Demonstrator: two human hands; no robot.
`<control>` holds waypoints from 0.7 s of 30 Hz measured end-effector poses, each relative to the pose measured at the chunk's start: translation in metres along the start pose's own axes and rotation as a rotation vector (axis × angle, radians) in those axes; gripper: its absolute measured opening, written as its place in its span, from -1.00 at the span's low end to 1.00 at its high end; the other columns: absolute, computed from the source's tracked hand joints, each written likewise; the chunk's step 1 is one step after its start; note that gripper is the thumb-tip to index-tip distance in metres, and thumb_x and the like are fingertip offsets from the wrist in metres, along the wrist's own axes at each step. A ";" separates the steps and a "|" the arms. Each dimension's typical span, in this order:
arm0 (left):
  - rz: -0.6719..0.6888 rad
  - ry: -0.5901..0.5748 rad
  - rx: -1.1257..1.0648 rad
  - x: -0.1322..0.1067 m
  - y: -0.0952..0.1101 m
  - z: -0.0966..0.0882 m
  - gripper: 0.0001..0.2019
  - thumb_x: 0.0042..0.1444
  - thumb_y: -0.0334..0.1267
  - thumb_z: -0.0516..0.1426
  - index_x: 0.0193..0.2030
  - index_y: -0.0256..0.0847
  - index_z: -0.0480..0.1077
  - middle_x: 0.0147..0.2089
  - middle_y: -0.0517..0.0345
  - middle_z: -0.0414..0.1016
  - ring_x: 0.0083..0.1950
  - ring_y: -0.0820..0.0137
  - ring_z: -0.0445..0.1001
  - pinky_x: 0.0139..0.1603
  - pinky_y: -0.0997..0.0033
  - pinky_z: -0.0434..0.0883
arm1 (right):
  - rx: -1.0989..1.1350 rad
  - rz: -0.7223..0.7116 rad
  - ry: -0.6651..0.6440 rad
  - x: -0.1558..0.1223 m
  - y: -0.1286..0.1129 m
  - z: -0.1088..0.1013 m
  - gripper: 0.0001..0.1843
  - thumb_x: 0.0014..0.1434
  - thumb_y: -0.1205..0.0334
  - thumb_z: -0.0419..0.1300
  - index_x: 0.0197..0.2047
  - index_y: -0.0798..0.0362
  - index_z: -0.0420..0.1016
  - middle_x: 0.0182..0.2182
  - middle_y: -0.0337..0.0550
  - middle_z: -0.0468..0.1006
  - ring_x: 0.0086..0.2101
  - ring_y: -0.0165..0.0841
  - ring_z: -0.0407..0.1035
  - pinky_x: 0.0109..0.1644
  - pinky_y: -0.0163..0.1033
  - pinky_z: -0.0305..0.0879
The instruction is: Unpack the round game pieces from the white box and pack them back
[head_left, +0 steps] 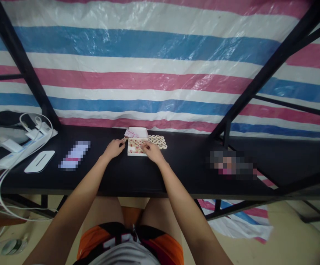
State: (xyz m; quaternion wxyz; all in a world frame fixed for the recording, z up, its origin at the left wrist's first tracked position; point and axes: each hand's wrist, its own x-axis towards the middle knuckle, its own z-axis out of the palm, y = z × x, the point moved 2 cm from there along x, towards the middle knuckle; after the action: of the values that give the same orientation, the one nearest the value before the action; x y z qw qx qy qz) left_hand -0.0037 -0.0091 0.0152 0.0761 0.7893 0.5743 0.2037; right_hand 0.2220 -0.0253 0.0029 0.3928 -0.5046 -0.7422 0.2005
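A shallow white box [137,154] lies on the black desk, holding several round wooden xiangqi pieces [135,144] with red characters. My right hand [153,153] reaches over the box's right edge. Its thumb and fingers pinch together at a piece, which they mostly cover. To the left of the box rests my left hand [114,149], curled loosely with a gap between thumb and index finger. The index fingertip is beside a loose piece [125,139]; contact is unclear. More round pieces with dark markings [157,140] lie flat in a cluster right of the box.
Behind the box lie a white lid [138,131] and a pinkish paper [130,134]. Leftward are a blurred phone-shaped item [74,156], a white flat device [39,161], and a power strip [24,149] with cables. A pixelated object [231,165] sits right. Black frame bars and striped sheeting [149,81] enclose the desk.
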 end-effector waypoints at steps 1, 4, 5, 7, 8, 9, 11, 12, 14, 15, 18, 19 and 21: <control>0.007 -0.001 -0.006 0.000 0.000 0.000 -0.76 0.17 -0.20 0.03 -0.17 -0.15 0.51 -0.06 0.04 0.52 -0.02 0.22 0.44 0.08 0.28 0.32 | -0.004 0.000 0.003 0.000 0.000 0.000 -0.84 0.08 0.32 0.10 -0.33 0.06 0.51 -0.41 -0.21 0.56 -0.40 -0.40 0.39 -0.23 -0.31 0.24; -0.006 0.065 -0.031 0.001 0.001 -0.001 -0.76 0.17 -0.21 0.03 -0.18 -0.18 0.50 -0.05 0.01 0.51 -0.01 0.22 0.44 0.08 0.27 0.32 | -0.007 -0.002 0.006 0.000 0.000 0.000 -0.84 0.08 0.33 0.10 -0.32 0.07 0.51 -0.42 -0.21 0.56 -0.41 -0.40 0.39 -0.23 -0.31 0.25; -0.013 0.092 -0.045 0.001 0.001 -0.001 -0.77 0.17 -0.22 0.03 -0.18 -0.19 0.49 -0.04 0.01 0.50 0.00 0.22 0.44 0.08 0.28 0.32 | -0.007 -0.001 0.004 0.000 0.000 0.000 -0.84 0.08 0.33 0.10 -0.32 0.07 0.52 -0.43 -0.21 0.55 -0.41 -0.40 0.39 -0.24 -0.31 0.24; -0.017 0.100 -0.072 0.001 0.001 -0.001 -0.77 0.18 -0.23 0.02 -0.19 -0.20 0.48 -0.04 0.00 0.51 0.00 0.23 0.44 0.08 0.28 0.32 | -0.010 0.002 -0.002 0.000 0.000 0.001 -0.83 0.07 0.34 0.10 -0.32 0.07 0.52 -0.43 -0.21 0.55 -0.42 -0.40 0.38 -0.25 -0.32 0.24; -0.009 0.076 -0.080 0.001 0.001 -0.001 -0.78 0.18 -0.23 0.02 -0.18 -0.20 0.48 -0.05 0.01 0.51 -0.02 0.23 0.44 0.07 0.27 0.32 | -0.014 0.001 -0.002 0.000 -0.001 0.001 -0.83 0.07 0.35 0.10 -0.32 0.07 0.52 -0.44 -0.21 0.55 -0.42 -0.40 0.38 -0.25 -0.32 0.24; 0.002 0.045 -0.080 0.001 0.002 -0.001 -0.78 0.18 -0.24 0.03 -0.18 -0.19 0.48 -0.07 0.02 0.52 -0.04 0.23 0.45 0.06 0.27 0.32 | -0.016 -0.001 0.000 0.000 -0.001 0.001 -0.83 0.07 0.35 0.09 -0.33 0.07 0.52 -0.44 -0.21 0.55 -0.43 -0.40 0.37 -0.25 -0.32 0.24; 0.025 0.019 -0.054 0.000 0.005 -0.004 -0.79 0.18 -0.24 0.03 -0.18 -0.19 0.47 -0.09 0.02 0.52 -0.07 0.23 0.45 0.03 0.26 0.33 | -0.016 -0.006 0.009 0.000 -0.002 0.001 -0.84 0.07 0.34 0.09 -0.34 0.07 0.51 -0.45 -0.21 0.55 -0.43 -0.40 0.37 -0.26 -0.33 0.23; 0.045 0.038 -0.029 -0.002 0.010 -0.007 -0.79 0.18 -0.24 0.03 -0.17 -0.20 0.47 -0.09 0.01 0.51 -0.07 0.23 0.44 0.01 0.25 0.34 | -0.016 -0.008 0.012 0.000 -0.002 0.001 -0.84 0.07 0.33 0.09 -0.34 0.07 0.51 -0.45 -0.21 0.55 -0.43 -0.40 0.37 -0.26 -0.33 0.23; 0.108 0.133 0.041 -0.007 0.025 -0.016 -0.78 0.20 -0.25 0.02 -0.14 -0.23 0.45 -0.07 -0.02 0.48 -0.05 0.21 0.41 -0.01 0.22 0.33 | -0.020 -0.014 0.012 0.000 -0.003 0.001 -0.84 0.08 0.33 0.09 -0.34 0.07 0.50 -0.44 -0.21 0.54 -0.42 -0.40 0.37 -0.26 -0.32 0.22; 0.166 0.187 0.077 -0.010 0.037 -0.020 -0.77 0.22 -0.26 0.00 -0.12 -0.24 0.44 -0.07 -0.04 0.47 -0.04 0.21 0.39 -0.01 0.20 0.32 | -0.026 -0.018 0.010 0.000 -0.003 0.001 -0.84 0.08 0.34 0.08 -0.34 0.07 0.50 -0.45 -0.21 0.53 -0.42 -0.40 0.37 -0.25 -0.31 0.22; 0.490 0.188 0.090 -0.028 0.088 -0.020 -0.78 0.23 -0.29 -0.02 -0.17 -0.25 0.44 -0.12 -0.02 0.46 -0.07 0.26 0.36 0.00 0.21 0.30 | -0.046 -0.067 -0.018 0.000 -0.003 -0.001 -0.84 0.06 0.37 0.07 -0.34 0.07 0.48 -0.44 -0.22 0.51 -0.39 -0.39 0.35 -0.23 -0.30 0.22; 0.599 0.157 0.067 -0.035 0.106 -0.017 -0.79 0.22 -0.30 -0.01 -0.18 -0.24 0.44 -0.11 -0.01 0.46 -0.04 0.26 0.35 0.03 0.21 0.29 | -0.051 -0.088 -0.038 0.000 -0.003 -0.001 -0.84 0.05 0.38 0.07 -0.34 0.06 0.47 -0.43 -0.23 0.50 -0.38 -0.39 0.35 -0.22 -0.30 0.22; 0.720 0.106 0.047 -0.047 0.137 -0.006 -0.79 0.19 -0.24 0.04 -0.15 -0.24 0.44 -0.09 -0.02 0.44 0.01 0.23 0.32 0.08 0.18 0.26 | -0.064 -0.095 -0.071 0.001 -0.002 -0.001 -0.86 0.06 0.37 0.08 -0.34 0.05 0.46 -0.42 -0.24 0.49 -0.36 -0.39 0.33 -0.21 -0.30 0.22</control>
State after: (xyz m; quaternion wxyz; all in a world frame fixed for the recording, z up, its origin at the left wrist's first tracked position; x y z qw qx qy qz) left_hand 0.1016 -0.0988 0.0577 -0.0482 0.9308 0.2673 0.2447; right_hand 0.2212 -0.0253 0.0047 0.3591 -0.4737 -0.7848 0.1754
